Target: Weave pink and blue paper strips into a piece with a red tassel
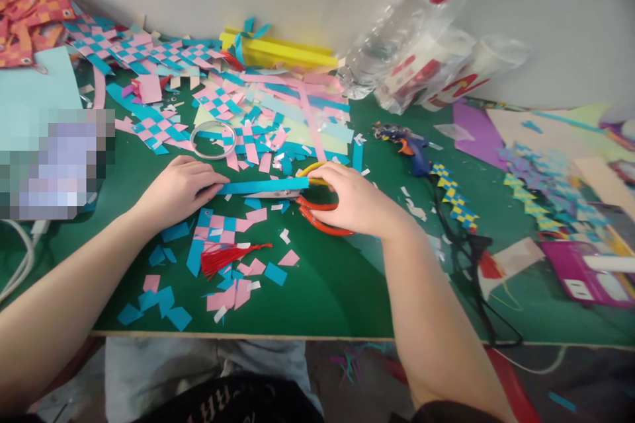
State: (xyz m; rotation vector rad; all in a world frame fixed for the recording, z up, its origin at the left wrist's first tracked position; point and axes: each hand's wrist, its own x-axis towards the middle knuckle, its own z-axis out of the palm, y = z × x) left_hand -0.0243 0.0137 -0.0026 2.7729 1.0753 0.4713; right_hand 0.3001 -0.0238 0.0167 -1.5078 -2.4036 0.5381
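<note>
My left hand [184,186] pinches the left end of a blue paper strip [265,185], which stretches level across to my right hand. With my right hand [350,195] I grip scissors [325,230] that have one orange and one yellow handle loop; the blades point left, just beneath the strip. My right fingertips are close to the strip's right end, and I cannot tell whether they pinch it. Below the hands lie a woven pink-and-blue paper piece [214,230], a red tassel [231,258] and small paper scraps [161,304].
A roll of tape [213,139] and woven paper pieces [153,125] lie behind my hands. To the right are a blue glue gun [414,149] with a black cord and a magenta case [585,274]. Plastic-wrapped cups [426,69] stand by the wall; a pixelated phone-like object [59,168] is left.
</note>
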